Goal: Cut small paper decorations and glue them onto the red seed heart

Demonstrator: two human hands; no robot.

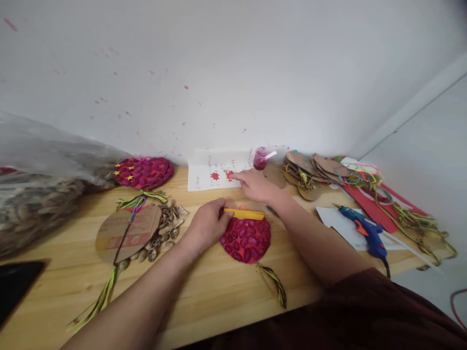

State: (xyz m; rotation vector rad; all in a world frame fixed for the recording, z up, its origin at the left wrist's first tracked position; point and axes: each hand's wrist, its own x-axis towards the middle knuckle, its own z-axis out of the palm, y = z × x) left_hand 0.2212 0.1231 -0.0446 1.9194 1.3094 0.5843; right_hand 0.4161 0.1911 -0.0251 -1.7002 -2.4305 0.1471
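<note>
My left hand (pixel 209 223) pinches the end of a yellow strip (pixel 243 214), which lies across the top of a round red decoration (pixel 245 240) covered with magenta shells. A green and dark tassel (pixel 275 284) hangs from the decoration's lower edge onto the table. My right hand (pixel 257 185) reaches over to a white sheet (pixel 199 180) by the wall. Its index finger is stretched out and touches one of two red splotch shapes (pixel 229 175), where small yellow bits show. Nothing can be seen held in the right hand.
Shell-covered discs with yellow stars (pixel 146 172) are stacked at left, near a cardboard disc (pixel 127 233), loose shells (pixel 166 233) and a plastic bag (pixel 44 180). A cup of magenta liquid (pixel 260 159) stands behind. Cardboard pieces (pixel 304 165) and a blue glue gun (pixel 368 233) lie right.
</note>
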